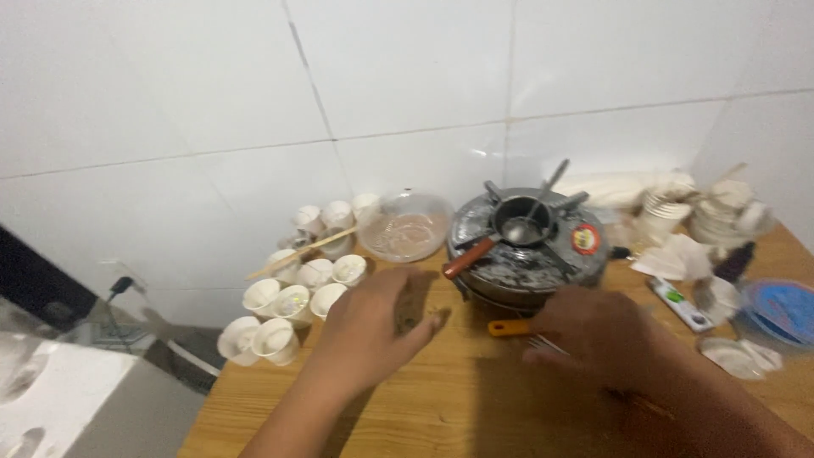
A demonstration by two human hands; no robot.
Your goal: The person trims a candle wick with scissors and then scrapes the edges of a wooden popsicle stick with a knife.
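On the wooden table (pixel 458 399), the left hand (pixel 373 326) rests with fingers curled, seemingly empty, beside small white paper cups (pixel 292 305). The right hand (pixel 593 335) closes its fingers on an orange-handled utensil (pixel 509 327) before the round metal pan (pixel 526 246).

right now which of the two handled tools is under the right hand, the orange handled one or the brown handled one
The orange-handled tool, lying flat on the wooden table with the right hand over its far end. The brown-handled tool rests up on the round metal pan, untouched.
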